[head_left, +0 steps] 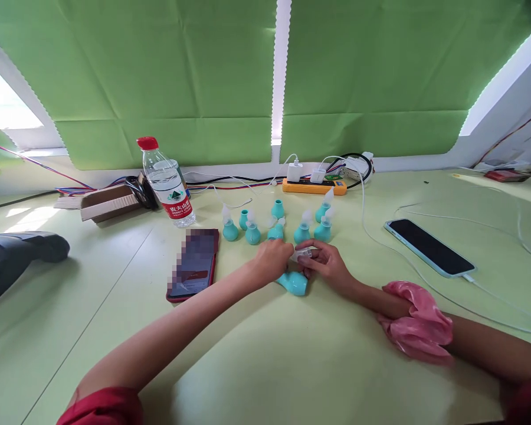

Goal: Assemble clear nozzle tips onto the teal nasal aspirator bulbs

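My right hand [330,264] pinches a small clear plastic piece [303,253] between thumb and fingers. Closed and pressed up to the left end of that piece is my left hand [274,260]; whatever its fingers grip is hidden. Below both hands a teal squeeze bulb [296,285] lies on its side on the table, partly covered by the left hand. Just beyond the hands stand several teal bulbs, among them one with a whitish pointed tip [302,232] and an open-necked one without a tip [278,208].
A red-cased phone [194,265] lies left of my hands, with a water bottle [170,192] behind it. On the right, another phone [429,247] is plugged into a white cable. An orange power strip [314,186] and an open cardboard box [112,203] sit towards the back.
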`<state>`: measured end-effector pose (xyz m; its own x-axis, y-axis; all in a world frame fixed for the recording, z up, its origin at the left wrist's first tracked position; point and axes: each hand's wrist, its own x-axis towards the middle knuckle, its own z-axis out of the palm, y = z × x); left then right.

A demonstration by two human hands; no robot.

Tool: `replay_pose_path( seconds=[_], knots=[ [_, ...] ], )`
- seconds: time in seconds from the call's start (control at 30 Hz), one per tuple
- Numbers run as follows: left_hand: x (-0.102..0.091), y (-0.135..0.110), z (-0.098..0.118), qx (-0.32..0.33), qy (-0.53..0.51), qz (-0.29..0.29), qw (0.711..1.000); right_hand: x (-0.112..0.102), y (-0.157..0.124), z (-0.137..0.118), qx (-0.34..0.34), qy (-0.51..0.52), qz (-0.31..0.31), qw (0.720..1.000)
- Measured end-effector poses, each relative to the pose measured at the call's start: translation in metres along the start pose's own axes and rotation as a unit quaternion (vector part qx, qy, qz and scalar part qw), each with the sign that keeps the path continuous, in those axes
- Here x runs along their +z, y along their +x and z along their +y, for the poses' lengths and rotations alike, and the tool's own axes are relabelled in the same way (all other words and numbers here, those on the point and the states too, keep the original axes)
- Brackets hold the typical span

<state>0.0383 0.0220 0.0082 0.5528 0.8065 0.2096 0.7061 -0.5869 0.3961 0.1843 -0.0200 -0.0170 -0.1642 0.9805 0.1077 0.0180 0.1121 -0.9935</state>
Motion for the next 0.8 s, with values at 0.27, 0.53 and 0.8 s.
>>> replay_pose_path(
  seconds=[0.27, 0.53, 0.8],
  knots=[
    [-0.015, -0.027, -0.003, 0.012, -0.053, 0.052, 0.997, 0.003, -0.003, 0.004, 0.072, 0.129, -0.021, 0.989],
    [0.015, -0.060, -0.005, -0.052, -0.353, 0.204, 0.912, 0.019, 0.006, 0.001, 0.071, 0.085, -0.021, 0.994],
    [0.022, -0.062, -0.012, -0.058, -0.383, 0.226, 0.894, 0.019, 0.008, 0.000, 0.093, 0.042, -0.021, 0.995]
  ],
)
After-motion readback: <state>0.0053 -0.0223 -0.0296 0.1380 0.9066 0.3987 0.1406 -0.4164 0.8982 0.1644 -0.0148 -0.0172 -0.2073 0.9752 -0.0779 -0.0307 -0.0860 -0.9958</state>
